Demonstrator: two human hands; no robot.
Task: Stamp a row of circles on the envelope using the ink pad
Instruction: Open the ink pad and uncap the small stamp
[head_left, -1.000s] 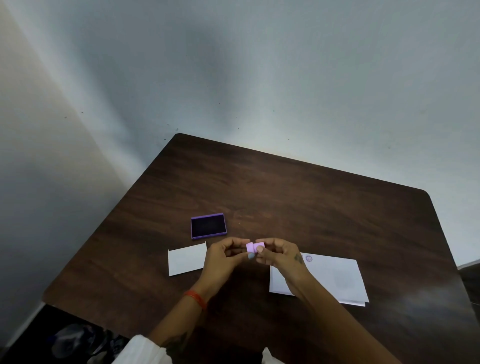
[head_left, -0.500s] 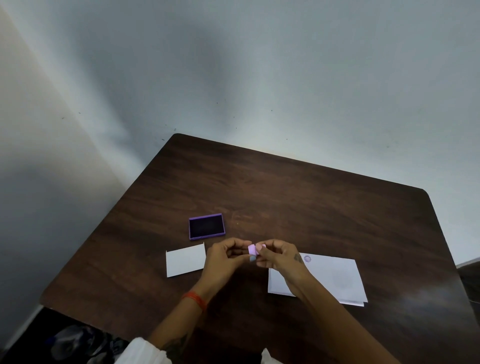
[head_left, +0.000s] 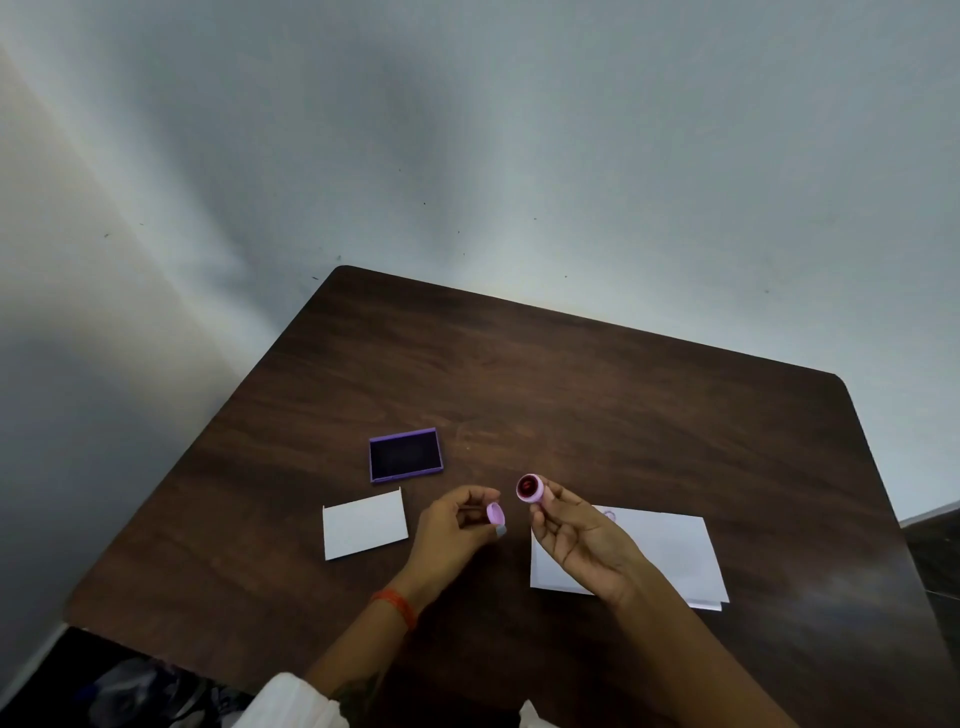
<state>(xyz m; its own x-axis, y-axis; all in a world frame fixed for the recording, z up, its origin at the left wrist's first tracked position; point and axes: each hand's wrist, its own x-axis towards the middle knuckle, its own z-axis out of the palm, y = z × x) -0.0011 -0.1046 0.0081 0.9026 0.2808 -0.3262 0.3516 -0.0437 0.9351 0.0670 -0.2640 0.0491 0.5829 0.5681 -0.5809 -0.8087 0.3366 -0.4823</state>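
Pale grey walls close in behind a dark wood table (head_left: 597, 395) whose rounded far corners sit at about eleven and two o'clock from where the person stands. Near the middle of it an ink pad (head_left: 405, 455) lies open, a purple tray with a dark inked face, flat on the wood. Just below that, toward seven o'clock of the pad, rests a small white card (head_left: 364, 525), apart from the pad. Off at four o'clock from the pad lies the envelope (head_left: 670, 556), white, flat, with another sheet peeking out under its near edge; one faint purple ring (head_left: 609, 515) shows at its top left corner, partly hidden by the right hand. Both hands hover above the table between card and envelope, not touching each other. The left hand (head_left: 452, 535), an orange band (head_left: 397, 605) on its wrist, pinches a small lilac cap (head_left: 495, 514) between thumb and fingers. The right hand (head_left: 576, 540) grips the stamp (head_left: 530, 488) at its fingertips, a lilac barrel tipped so its round reddish face points up and away toward eleven o'clock. Cap and stamp are near each other but clearly apart. White sleeves (head_left: 291, 701) edge the bottom of the view.
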